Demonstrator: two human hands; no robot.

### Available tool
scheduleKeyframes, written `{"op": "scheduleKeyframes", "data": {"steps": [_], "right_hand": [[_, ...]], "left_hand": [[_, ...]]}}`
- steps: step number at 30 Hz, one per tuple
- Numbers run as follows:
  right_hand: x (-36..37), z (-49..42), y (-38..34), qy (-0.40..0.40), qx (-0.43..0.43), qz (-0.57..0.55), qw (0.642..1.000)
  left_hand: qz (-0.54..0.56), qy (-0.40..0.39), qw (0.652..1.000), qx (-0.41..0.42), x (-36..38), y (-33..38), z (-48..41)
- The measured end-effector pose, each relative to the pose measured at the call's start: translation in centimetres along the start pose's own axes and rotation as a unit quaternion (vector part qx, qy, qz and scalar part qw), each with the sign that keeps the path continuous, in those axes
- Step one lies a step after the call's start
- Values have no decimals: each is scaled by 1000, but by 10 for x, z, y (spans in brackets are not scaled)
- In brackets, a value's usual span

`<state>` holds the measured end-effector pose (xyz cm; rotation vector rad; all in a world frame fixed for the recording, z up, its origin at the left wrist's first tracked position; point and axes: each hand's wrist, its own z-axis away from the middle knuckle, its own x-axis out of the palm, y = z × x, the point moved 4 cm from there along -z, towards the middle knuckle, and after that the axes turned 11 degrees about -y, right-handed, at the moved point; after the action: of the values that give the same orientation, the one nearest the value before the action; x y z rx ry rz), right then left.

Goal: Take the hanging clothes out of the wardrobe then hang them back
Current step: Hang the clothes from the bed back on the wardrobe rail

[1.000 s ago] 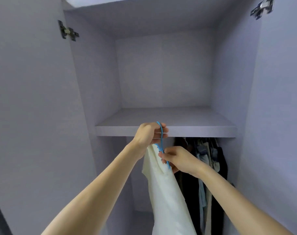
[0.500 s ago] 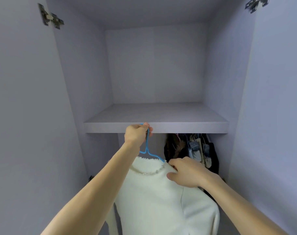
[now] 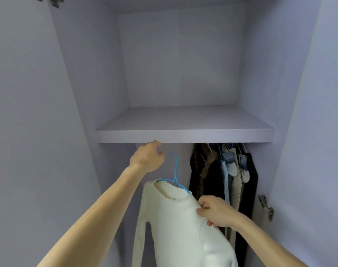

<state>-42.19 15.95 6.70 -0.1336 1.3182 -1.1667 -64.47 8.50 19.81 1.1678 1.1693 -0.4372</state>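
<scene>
A cream knit sweater hangs on a thin blue hanger in front of the wardrobe's left half, below the shelf. My left hand is raised just under the shelf edge, its curled fingertips at the hanger's blurred hook. My right hand pinches the sweater's right shoulder over the hanger's end. The rail is hidden behind the shelf.
Dark coats, jeans and other hanging clothes fill the right part under the shelf. Lilac wardrobe doors stand open on both sides, with a metal hinge on the right door. To the left of those clothes there is a gap.
The view has tilted down and moved closer. The sweater has turned from edge-on to facing me, and my right hand has shifted from the hanger's neck to the sweater's shoulder.
</scene>
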Motion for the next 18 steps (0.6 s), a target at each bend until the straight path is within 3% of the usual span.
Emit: {"op": "scheduleKeyframes", "data": {"steps": [4, 8, 13, 15, 18], "right_hand": [[7, -42, 10, 20, 18, -33, 999], [-3, -92, 17, 44, 22, -92, 995], [-37, -155, 23, 108, 29, -142, 984], [-51, -177, 22, 138, 19, -144, 980], [-67, -206, 26, 172, -7, -146, 974]], "left_hand": [[-141, 10, 989, 43, -1, -15, -20], [-227, 103, 966, 71, 1, -30, -55], [-212, 122, 968, 61, 16, -61, -115], [-174, 192, 963, 70, 28, -76, -130], [-150, 319, 931, 98, 44, -88, -149]]}}
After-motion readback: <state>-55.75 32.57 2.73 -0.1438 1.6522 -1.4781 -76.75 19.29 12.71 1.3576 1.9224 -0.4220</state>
